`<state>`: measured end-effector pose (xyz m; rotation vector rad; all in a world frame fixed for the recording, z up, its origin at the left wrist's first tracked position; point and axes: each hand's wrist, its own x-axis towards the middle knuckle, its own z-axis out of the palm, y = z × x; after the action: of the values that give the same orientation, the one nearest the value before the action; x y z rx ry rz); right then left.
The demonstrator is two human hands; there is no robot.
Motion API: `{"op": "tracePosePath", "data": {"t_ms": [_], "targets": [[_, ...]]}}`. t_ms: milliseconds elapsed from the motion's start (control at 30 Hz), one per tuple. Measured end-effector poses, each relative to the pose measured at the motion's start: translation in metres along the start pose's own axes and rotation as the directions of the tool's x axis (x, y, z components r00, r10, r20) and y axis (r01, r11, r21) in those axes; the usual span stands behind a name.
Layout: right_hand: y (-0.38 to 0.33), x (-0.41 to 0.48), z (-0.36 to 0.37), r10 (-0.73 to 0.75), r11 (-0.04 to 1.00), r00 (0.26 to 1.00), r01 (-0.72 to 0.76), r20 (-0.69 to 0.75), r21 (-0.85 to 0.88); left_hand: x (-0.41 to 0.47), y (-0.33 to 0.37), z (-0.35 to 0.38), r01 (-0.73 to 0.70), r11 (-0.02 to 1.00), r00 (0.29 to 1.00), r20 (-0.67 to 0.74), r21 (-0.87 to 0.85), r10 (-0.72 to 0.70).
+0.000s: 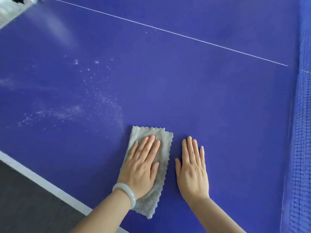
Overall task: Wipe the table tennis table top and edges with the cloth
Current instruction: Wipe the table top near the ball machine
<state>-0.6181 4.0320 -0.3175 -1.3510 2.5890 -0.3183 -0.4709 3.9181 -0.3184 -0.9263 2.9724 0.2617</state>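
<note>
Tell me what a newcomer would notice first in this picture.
First, two flat hands near the bottom centre of the blue table top: the left hand presses on a grey cloth, and the right hand lies bare on the surface beside it. Next come the white specks scattered up and left of the cloth, and the blue net along the right edge.

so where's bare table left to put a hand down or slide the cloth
Widest bare patch: table top between the white line, the net and the right hand. A smaller one: between the cloth and the white edge band. Pale specks crowd the area up-left of the cloth, which the left hand presses.
</note>
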Motion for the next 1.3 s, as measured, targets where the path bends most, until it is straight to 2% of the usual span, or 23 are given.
{"op": "tracePosePath", "data": {"t_ms": [167, 333, 633, 800, 900, 1033, 1133, 1233, 1300], "targets": [[0.0, -0.001, 0.003, -0.006, 0.998, 1.0, 0.005, -0.005, -0.07, 0.047, -0.035, -0.01, 0.184, 0.982, 0.983, -0.001, 0.038, -0.184], [-0.002, -0.001, 0.002, -0.001, 0.994, 1.0, 0.001, 0.003, -0.113, 0.06, -0.017, -0.013, 0.316, 0.948, 0.949, 0.0, 0.035, -0.316], [-0.006, 0.001, 0.002, 0.032, 0.993, 0.999, -0.027, 0.04, -0.117, -0.052, 0.054, 0.013, 0.132, 0.99, 0.991, 0.012, -0.055, -0.132], [-0.008, -0.001, 0.0, 0.042, 0.994, 0.999, -0.039, 0.019, -0.1, -0.077, 0.028, 0.012, 0.024, 0.998, 1.0, 0.014, -0.064, -0.023], [-0.008, -0.002, 0.0, 0.046, 0.995, 0.999, -0.045, 0.009, -0.086, -0.085, -0.01, 0.007, 0.026, 0.999, 1.0, 0.011, -0.029, -0.026], [-0.007, -0.002, 0.001, 0.049, 0.996, 0.999, -0.049, -0.002, -0.074, -0.094, -0.092, -0.007, 0.154, 0.987, 0.988, -0.034, 0.054, -0.152], [-0.007, -0.001, 0.003, 0.048, 0.996, 0.999, -0.049, -0.014, -0.072, -0.095, -0.131, -0.017, 0.384, 0.921, 0.923, -0.029, 0.064, -0.383], [-0.007, 0.0, 0.003, 0.052, 0.995, 0.999, -0.053, -0.006, -0.079, -0.087, -0.095, -0.012, 0.539, 0.842, 0.842, -0.04, 0.022, -0.538], [-0.006, 0.0, 0.003, 0.052, 0.996, 0.999, -0.053, -0.012, -0.074, -0.085, -0.04, -0.003, 0.446, 0.895, 0.894, -0.041, 0.022, -0.445]]}}
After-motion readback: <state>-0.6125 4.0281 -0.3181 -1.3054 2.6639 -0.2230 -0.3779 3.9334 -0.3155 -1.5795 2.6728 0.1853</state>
